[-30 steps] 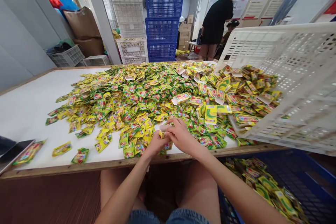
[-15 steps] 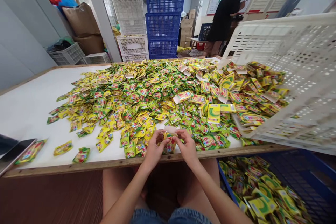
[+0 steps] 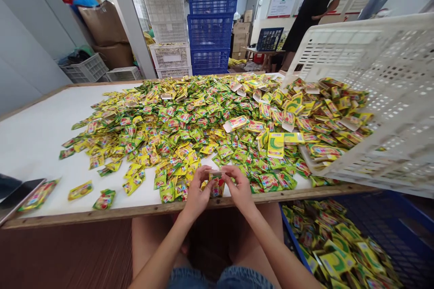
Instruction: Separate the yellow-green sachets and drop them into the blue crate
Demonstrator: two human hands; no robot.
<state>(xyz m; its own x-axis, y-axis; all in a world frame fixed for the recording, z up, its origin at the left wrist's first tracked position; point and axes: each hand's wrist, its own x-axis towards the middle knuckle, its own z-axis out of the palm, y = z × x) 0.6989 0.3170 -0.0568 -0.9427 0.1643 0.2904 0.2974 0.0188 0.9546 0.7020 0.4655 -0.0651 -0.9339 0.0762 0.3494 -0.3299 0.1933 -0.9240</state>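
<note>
At the table's near edge, a small printed carton (image 3: 217, 186) stands upright between my two hands. My left hand (image 3: 199, 192) has its fingers closed on the carton's left side near the top. From the right, my right hand (image 3: 240, 188) pinches the same carton by its upper edge. The carton's top flap lies low, partly hidden by my fingers. Just beyond spreads a big heap of small green and yellow sachets (image 3: 190, 122). Flattened yellow cartons (image 3: 275, 145) lie on the heap's right side.
A tipped white crate (image 3: 389, 113) with cartons stands at the right. Below it, a blue crate (image 3: 400, 235) holds filled cartons. A phone (image 3: 25, 194) rests at the left edge. Stacked blue crates (image 3: 213, 31) and a person (image 3: 310, 13) are behind the table.
The carton's pale top flap, raised half a second ago, is now folded down under my fingers. The person in the background has shifted to the right.
</note>
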